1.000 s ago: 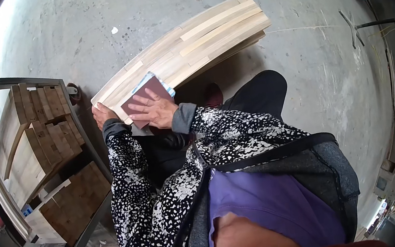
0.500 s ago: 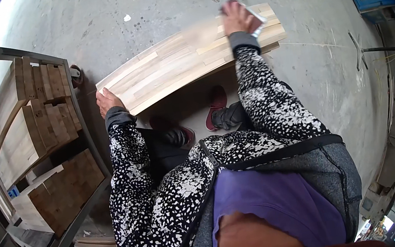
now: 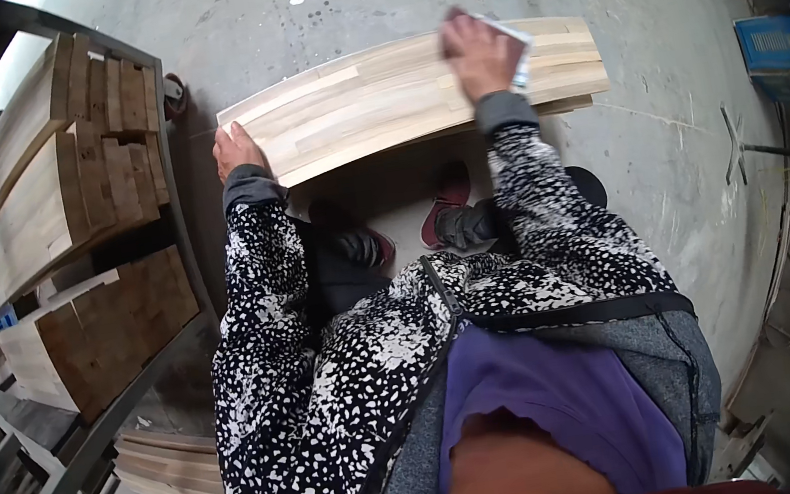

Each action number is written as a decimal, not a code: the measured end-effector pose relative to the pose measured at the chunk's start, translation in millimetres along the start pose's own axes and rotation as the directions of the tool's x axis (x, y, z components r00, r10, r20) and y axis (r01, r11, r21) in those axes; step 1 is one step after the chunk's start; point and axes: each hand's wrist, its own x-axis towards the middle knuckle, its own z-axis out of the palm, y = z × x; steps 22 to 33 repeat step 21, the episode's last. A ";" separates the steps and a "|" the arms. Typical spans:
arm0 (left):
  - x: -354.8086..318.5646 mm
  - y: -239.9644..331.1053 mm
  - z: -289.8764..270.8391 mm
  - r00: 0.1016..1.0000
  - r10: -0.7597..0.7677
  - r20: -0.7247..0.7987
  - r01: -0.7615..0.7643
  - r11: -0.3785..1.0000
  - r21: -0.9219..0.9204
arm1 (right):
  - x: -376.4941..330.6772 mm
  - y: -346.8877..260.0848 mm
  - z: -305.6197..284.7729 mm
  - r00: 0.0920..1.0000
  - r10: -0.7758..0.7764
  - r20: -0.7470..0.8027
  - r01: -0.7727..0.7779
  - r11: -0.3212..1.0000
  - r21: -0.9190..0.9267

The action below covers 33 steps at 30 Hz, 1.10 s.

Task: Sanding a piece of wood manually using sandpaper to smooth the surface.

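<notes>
A long pale wooden board (image 3: 337, 119), glued up from strips, lies crosswise in front of me above my shoes. My left hand (image 3: 237, 150) grips its left end, with the fingers at the far side and the edge against the palm. Toward the right half, my right hand (image 3: 481, 51) presses a sheet of sandpaper (image 3: 517, 50) onto the top face. The sheet is reddish-brown with a pale side, and it sticks out to the right of the fingers. Another board edge (image 3: 565, 105) shows beneath the right end; what supports them is mostly hidden.
On the left a metal rack (image 3: 168, 158) on a caster (image 3: 175, 94) holds stacked wooden blocks (image 3: 129, 330) and boards. A blue box (image 3: 782, 56) and a metal stand with thin legs (image 3: 736, 146) are at the right. Concrete floor (image 3: 649, 39) surrounds the board.
The right hand with the sandpaper has slid leftward along the board. The view has shifted, so the board and rack appear in different places. My left hand stays at the board's left end.
</notes>
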 end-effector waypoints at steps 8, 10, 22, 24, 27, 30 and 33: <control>28.6 -47.7 25.7 0.979 0.045 0.197 0.072 0.835 -0.546 | 8.6 45.7 10.8 0.856 0.515 -0.046 -0.515 0.840 -0.172; 24.2 -44.2 22.6 0.943 0.007 0.332 0.271 0.559 -0.784 | 15.5 -41.1 10.4 0.972 0.227 0.061 -0.217 0.966 -0.141; 7.2 -37.8 -37.2 0.757 -0.035 0.653 0.653 0.083 -0.753 | -15.8 -245.7 2.0 0.717 -0.681 0.149 0.636 0.727 0.258; 7.2 -37.8 -37.2 0.757 -0.035 0.653 0.653 0.083 -0.753 | -15.8 -245.7 2.0 0.717 -0.681 0.149 0.636 0.727 0.258; 7.2 -37.8 -37.2 0.757 -0.035 0.653 0.653 0.083 -0.753 | -15.8 -245.7 2.0 0.717 -0.681 0.149 0.636 0.727 0.258; 7.2 -37.8 -37.2 0.757 -0.035 0.653 0.653 0.083 -0.753 | -15.8 -245.7 2.0 0.717 -0.681 0.149 0.636 0.727 0.258; 7.2 -37.8 -37.2 0.757 -0.035 0.653 0.653 0.083 -0.753 | -15.8 -245.7 2.0 0.717 -0.681 0.149 0.636 0.727 0.258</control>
